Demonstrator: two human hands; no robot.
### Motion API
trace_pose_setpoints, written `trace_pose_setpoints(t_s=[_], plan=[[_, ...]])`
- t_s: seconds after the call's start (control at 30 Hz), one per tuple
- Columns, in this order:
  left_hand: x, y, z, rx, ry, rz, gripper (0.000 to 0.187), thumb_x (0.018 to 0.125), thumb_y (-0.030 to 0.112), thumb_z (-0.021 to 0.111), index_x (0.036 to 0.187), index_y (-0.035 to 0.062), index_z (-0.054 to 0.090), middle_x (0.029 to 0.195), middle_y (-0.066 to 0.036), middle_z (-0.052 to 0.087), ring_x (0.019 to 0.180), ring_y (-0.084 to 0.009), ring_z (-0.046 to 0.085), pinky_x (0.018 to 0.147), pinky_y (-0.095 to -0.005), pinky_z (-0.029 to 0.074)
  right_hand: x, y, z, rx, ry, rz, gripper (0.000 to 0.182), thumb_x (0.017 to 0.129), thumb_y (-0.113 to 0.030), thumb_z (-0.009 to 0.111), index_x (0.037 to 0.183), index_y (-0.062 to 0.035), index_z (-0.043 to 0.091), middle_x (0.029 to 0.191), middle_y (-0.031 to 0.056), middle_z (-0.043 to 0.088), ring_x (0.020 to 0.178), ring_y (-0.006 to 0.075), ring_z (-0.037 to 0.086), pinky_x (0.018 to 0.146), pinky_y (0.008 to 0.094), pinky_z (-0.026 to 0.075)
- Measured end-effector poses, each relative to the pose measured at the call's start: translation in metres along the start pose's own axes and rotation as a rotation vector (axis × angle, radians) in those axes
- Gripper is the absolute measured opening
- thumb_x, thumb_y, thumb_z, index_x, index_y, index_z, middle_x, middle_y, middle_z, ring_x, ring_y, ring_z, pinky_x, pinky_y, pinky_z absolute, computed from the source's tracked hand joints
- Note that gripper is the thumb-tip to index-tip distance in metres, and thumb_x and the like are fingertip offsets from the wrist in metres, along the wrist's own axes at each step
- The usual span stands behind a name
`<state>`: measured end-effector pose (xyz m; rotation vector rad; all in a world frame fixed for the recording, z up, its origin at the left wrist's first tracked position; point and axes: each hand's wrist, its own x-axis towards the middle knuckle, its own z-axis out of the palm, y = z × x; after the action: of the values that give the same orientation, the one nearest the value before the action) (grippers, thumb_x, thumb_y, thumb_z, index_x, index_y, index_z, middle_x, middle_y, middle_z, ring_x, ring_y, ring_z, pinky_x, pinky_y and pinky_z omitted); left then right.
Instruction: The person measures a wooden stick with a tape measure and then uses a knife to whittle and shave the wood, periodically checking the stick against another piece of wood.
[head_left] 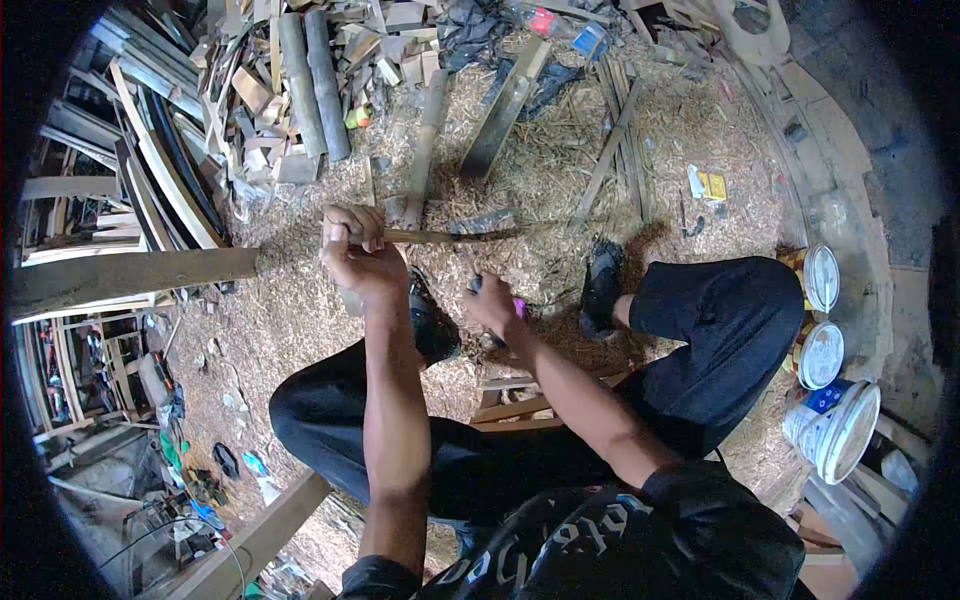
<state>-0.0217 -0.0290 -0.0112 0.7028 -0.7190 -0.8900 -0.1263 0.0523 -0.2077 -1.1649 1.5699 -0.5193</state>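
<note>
My left hand (355,245) is closed round the left end of a brown wooden stick (420,237). The stick points right and darkens toward its far end, above the shavings-covered floor. Lower and to the right, my right hand (492,303) grips a small tool with a dark handle (475,286). From its fist a thin shaft rises toward the dark end of the stick; I cannot tell what kind of tool it is. Something pink (519,308) shows beside the right wrist. Both hands are between my spread knees, near my dark shoes (601,290).
Wood offcuts (262,95) are heaped at the upper left, with boards (507,108) lying ahead. Lidded buckets (840,430) line the right side. A yellow packet (710,186) lies on the shavings. A long beam (130,282) juts in from the left.
</note>
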Motion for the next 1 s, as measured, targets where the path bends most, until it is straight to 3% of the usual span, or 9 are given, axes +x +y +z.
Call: trace_pose_setpoints(t_s=[0.1, 0.17, 0.33, 0.43, 0.5, 0.6, 0.8, 0.9, 1.0], plan=[[-0.002, -0.005, 0.003, -0.017, -0.057, 0.007, 0.029, 0.080, 0.029, 0.052, 0.067, 0.0101, 0.035, 0.053, 0.000, 0.030, 0.048, -0.0096, 0.027, 0.050, -0.0260, 0.026, 0.000, 0.010, 0.011, -0.088, 0.041, -0.062, 0.025, 0.075, -0.020, 0.066, 0.087, 0.0009, 0.058, 0.069, 0.0160, 0.061, 0.065, 0.0293, 0.061, 0.061, 0.0393, 0.048], [-0.002, -0.005, 0.000, -0.009, -0.006, 0.010, 0.029, 0.079, 0.030, 0.052, 0.065, 0.0101, 0.035, 0.052, 0.000, 0.030, 0.046, -0.0092, 0.025, 0.049, -0.0262, 0.024, -0.011, -0.027, 0.008, 0.170, 0.094, -0.161, 0.027, 0.074, -0.022, 0.066, 0.087, 0.0012, 0.058, 0.068, 0.0152, 0.060, 0.064, 0.0288, 0.061, 0.062, 0.0388, 0.048], [0.009, 0.000, -0.019, -0.090, -0.107, -0.127, 0.031, 0.074, 0.034, 0.053, 0.062, 0.0112, 0.036, 0.049, 0.001, 0.029, 0.043, -0.0090, 0.022, 0.046, -0.0267, 0.020, -0.036, -0.109, -0.024, 0.226, -0.037, -0.293, 0.025, 0.075, -0.015, 0.063, 0.094, -0.0005, 0.056, 0.073, 0.0205, 0.062, 0.069, 0.0351, 0.064, 0.062, 0.0415, 0.049], [0.007, 0.002, -0.020, -0.090, -0.105, -0.126, 0.030, 0.074, 0.035, 0.050, 0.062, 0.0119, 0.035, 0.049, 0.002, 0.029, 0.043, -0.0098, 0.024, 0.046, -0.0267, 0.021, -0.017, -0.063, 0.003, 0.189, 0.142, -0.373, 0.024, 0.077, -0.016, 0.062, 0.092, 0.0022, 0.058, 0.070, 0.0148, 0.063, 0.065, 0.0292, 0.063, 0.063, 0.0392, 0.049], [0.006, 0.006, -0.016, -0.084, -0.103, -0.111, 0.028, 0.074, 0.034, 0.047, 0.062, 0.0123, 0.035, 0.049, 0.002, 0.029, 0.044, -0.0106, 0.025, 0.047, -0.0267, 0.022, 0.000, -0.028, 0.000, 0.019, 0.007, -0.100, 0.023, 0.077, -0.018, 0.065, 0.087, 0.0023, 0.059, 0.068, 0.0149, 0.062, 0.062, 0.0270, 0.061, 0.061, 0.0393, 0.049], [0.002, 0.004, -0.014, -0.061, -0.088, -0.122, 0.028, 0.073, 0.035, 0.049, 0.063, 0.0123, 0.035, 0.051, 0.001, 0.030, 0.046, -0.0111, 0.026, 0.049, -0.0279, 0.023, -0.004, -0.022, -0.006, -0.038, 0.033, -0.078, 0.023, 0.076, -0.020, 0.065, 0.081, 0.0011, 0.058, 0.067, 0.0153, 0.061, 0.060, 0.0260, 0.060, 0.058, 0.0395, 0.048], [0.002, 0.005, -0.024, -0.075, -0.178, -0.199, 0.033, 0.072, 0.038, 0.053, 0.062, 0.0112, 0.035, 0.052, 0.001, 0.030, 0.048, -0.0113, 0.026, 0.048, -0.0279, 0.021, -0.043, -0.117, -0.028, 0.273, 0.120, -0.434, 0.024, 0.076, -0.019, 0.065, 0.081, 0.0018, 0.054, 0.067, 0.0157, 0.059, 0.059, 0.0241, 0.056, 0.059, 0.0394, 0.045], [0.000, 0.004, -0.016, -0.058, -0.200, -0.197, 0.037, 0.073, 0.042, 0.054, 0.062, 0.0114, 0.035, 0.052, 0.001, 0.030, 0.048, -0.0114, 0.027, 0.048, -0.0278, 0.021, -0.042, -0.121, -0.033, 0.406, 0.057, -0.464, 0.025, 0.077, -0.019, 0.063, 0.089, 0.0024, 0.055, 0.071, 0.0157, 0.060, 0.063, 0.0256, 0.058, 0.061, 0.0389, 0.045], [0.000, 0.001, -0.016, -0.031, -0.177, -0.142, 0.044, 0.074, 0.047, 0.056, 0.060, 0.0107, 0.035, 0.052, 0.001, 0.028, 0.048, -0.0119, 0.025, 0.047, -0.0277, 0.018, -0.027, -0.096, -0.029, 0.149, 0.024, -0.244, 0.021, 0.078, -0.014, 0.059, 0.090, 0.0031, 0.056, 0.080, 0.0234, 0.063, 0.075, 0.0362, 0.063, 0.068, 0.0416, 0.049]])
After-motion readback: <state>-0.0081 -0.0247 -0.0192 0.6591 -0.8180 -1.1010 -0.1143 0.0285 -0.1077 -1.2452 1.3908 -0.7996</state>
